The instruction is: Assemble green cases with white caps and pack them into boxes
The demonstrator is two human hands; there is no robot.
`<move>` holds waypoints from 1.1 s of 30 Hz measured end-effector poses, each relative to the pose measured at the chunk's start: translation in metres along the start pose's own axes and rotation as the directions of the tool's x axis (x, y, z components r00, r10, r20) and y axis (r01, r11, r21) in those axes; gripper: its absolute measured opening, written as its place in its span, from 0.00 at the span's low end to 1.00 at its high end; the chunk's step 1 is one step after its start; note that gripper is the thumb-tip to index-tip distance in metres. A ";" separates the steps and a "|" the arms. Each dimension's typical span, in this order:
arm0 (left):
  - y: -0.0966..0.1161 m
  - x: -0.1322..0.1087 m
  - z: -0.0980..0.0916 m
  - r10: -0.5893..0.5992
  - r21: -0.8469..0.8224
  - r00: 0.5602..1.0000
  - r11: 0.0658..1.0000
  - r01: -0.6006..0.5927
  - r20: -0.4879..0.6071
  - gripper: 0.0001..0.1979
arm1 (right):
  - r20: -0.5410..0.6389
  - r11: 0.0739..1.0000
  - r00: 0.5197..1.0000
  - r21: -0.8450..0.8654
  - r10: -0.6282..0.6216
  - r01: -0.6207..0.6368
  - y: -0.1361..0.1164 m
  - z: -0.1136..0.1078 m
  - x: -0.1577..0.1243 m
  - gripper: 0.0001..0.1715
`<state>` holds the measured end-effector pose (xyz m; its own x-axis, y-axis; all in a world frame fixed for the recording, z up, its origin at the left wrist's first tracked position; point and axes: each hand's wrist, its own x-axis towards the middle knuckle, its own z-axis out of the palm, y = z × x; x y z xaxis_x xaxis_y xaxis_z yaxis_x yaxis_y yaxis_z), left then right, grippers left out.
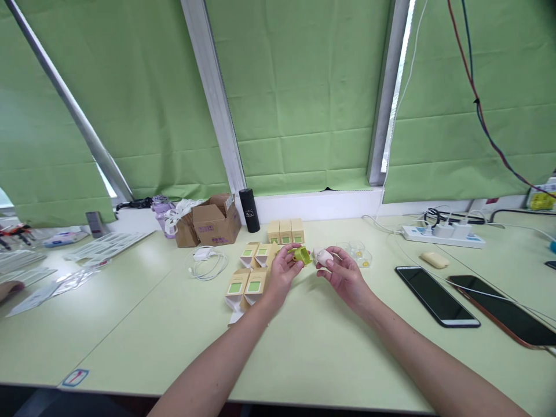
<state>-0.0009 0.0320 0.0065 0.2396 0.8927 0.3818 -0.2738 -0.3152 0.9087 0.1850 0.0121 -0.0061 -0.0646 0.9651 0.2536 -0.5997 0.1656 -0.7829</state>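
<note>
My left hand is closed on a small yellow-green hollow piece, its opening turned to the right. Just across from it, my right hand pinches a small white rounded piece. The two pieces are close together but apart, above the table. Behind my right hand lies a clear plastic tray with round cups and bits of yellow in it. Open cream cartons with green labels stand beside my left hand and are partly hidden by it. Three similar cartons stand in a row behind.
Left of the cartons lie a coiled white cable, a cardboard box and a black cylinder. To the right are two phones, a cream oval case and a power strip with cables across the table.
</note>
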 end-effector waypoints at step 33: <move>-0.004 0.000 -0.002 0.003 0.115 0.998 0.993 0.005 -0.067 0.26 | -0.150 0.995 0.988 -0.090 0.033 -0.047 -0.003 -0.003 0.005 0.33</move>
<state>-0.0017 0.0344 0.0026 0.1755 0.9115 0.3720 -0.1636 -0.3456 0.9240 0.1887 0.0169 -0.0036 0.0357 0.9895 0.1398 -0.5222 0.1377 -0.8416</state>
